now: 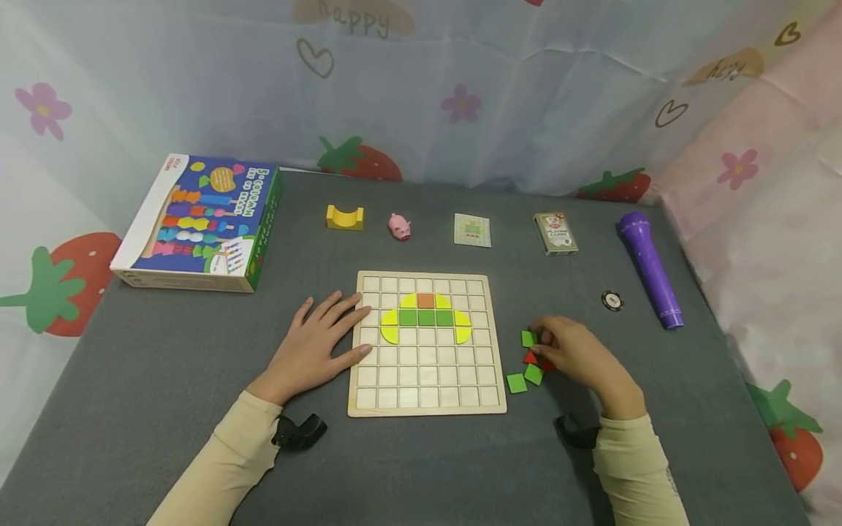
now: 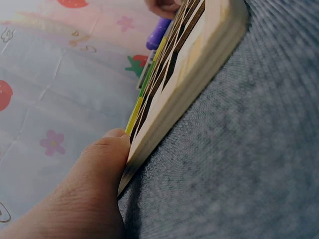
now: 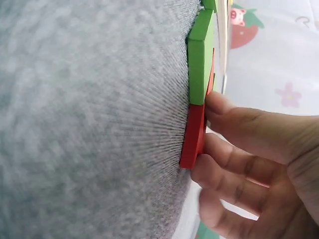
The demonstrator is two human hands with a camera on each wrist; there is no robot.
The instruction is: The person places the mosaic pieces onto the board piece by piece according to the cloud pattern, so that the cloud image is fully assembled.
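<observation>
A square wooden grid board (image 1: 427, 398) lies on the table, with yellow rounded pieces (image 1: 390, 326), green squares (image 1: 426, 318) and one orange square (image 1: 425, 301) set in its upper rows. My left hand (image 1: 320, 349) rests with spread fingers across the board's left edge; its thumb (image 2: 107, 154) touches that edge in the left wrist view. Right of the board, my right hand (image 1: 575, 356) bends its fingers down over loose green tiles (image 1: 516, 383) and red pieces (image 3: 193, 137). Its thumb and fingertips are right at these pieces; I cannot tell whether they pinch one.
Behind the board stand a yellow arch block (image 1: 345, 218), a pink toy pig (image 1: 399, 227), a pattern card (image 1: 472, 231) and a playing-card box (image 1: 555, 234). A game box (image 1: 197, 223) is at back left. A round chip (image 1: 612, 300) and purple microphone-shaped toy (image 1: 651, 270) lie right.
</observation>
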